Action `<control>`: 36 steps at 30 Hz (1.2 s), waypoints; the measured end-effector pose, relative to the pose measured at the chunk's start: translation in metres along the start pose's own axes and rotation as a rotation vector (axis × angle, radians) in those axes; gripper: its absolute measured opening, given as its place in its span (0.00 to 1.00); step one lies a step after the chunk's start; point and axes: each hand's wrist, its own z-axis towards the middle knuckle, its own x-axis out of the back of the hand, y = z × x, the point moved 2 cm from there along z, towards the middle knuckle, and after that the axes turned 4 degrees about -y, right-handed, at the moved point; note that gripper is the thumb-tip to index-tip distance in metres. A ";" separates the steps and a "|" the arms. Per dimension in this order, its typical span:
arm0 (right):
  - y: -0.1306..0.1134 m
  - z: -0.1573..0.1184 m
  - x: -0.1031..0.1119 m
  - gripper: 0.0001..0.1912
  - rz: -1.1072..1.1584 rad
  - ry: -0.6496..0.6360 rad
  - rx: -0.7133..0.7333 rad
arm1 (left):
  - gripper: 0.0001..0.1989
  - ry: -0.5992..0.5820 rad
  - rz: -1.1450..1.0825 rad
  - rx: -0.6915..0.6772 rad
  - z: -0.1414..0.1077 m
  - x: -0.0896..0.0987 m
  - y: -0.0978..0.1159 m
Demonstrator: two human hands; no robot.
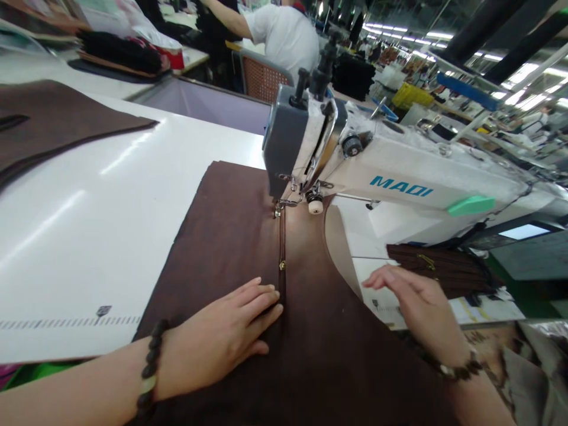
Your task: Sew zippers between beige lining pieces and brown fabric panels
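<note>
A large dark brown panel [222,236], leather-like, lies under the needle and presser foot [278,211] of a white sewing machine [399,160]. Down its middle runs a zipper [283,236] with a small brass-coloured slider [282,265]. My left hand [226,331] rests flat on the panel, fingers stretched out, their tips at the zipper below the slider. To the right, my right hand [417,302] hovers by the panel's curved edge with bent fingers and nothing visible in them. Whether its fingertips touch anything is hard to make out.
More brown pieces [57,118] lie at the left on the white table [133,195]. A stack of dark brown strips [444,266] with brass-coloured parts sits beneath the machine arm. Across the table, a person in a white shirt [284,35] sits near a brown chair [264,77].
</note>
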 end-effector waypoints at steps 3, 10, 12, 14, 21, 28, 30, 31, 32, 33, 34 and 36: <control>-0.025 0.012 -0.015 0.12 -0.095 -0.033 0.217 | 0.19 -0.002 -0.001 0.001 0.000 -0.001 0.000; -0.045 0.018 -0.102 0.19 -0.383 -0.313 0.542 | 0.20 -0.056 0.013 0.039 0.001 0.003 0.001; -0.038 0.016 -0.110 0.19 -0.416 -0.287 0.537 | 0.20 -0.078 0.015 0.052 0.002 0.003 0.003; -0.032 0.016 -0.111 0.19 -0.430 -0.270 0.539 | 0.20 -0.103 0.014 0.067 0.004 0.003 0.005; -0.031 0.018 -0.104 0.19 -0.453 -0.273 0.574 | 0.21 -0.096 0.040 0.067 0.009 -0.002 0.009; -0.034 0.021 -0.106 0.19 -0.452 -0.307 0.519 | 0.19 -0.056 0.053 0.039 0.007 -0.002 0.003; -0.035 0.023 -0.107 0.19 -0.448 -0.326 0.501 | 0.19 -0.047 0.050 0.037 0.007 -0.003 0.000; -0.035 0.024 -0.107 0.19 -0.447 -0.331 0.490 | 0.19 -0.042 0.051 0.040 0.007 -0.004 -0.002; -0.035 0.026 -0.107 0.19 -0.447 -0.335 0.482 | 0.19 -0.034 0.053 0.041 0.008 -0.005 -0.004; -0.035 0.028 -0.108 0.19 -0.447 -0.338 0.476 | 0.19 -0.023 0.056 0.040 0.008 -0.007 -0.007; -0.035 0.030 -0.108 0.19 -0.447 -0.342 0.470 | 0.19 -0.009 0.064 0.037 0.008 -0.008 -0.009; -0.035 0.034 -0.109 0.19 -0.447 -0.348 0.460 | 0.19 0.018 0.087 0.026 0.009 -0.011 -0.015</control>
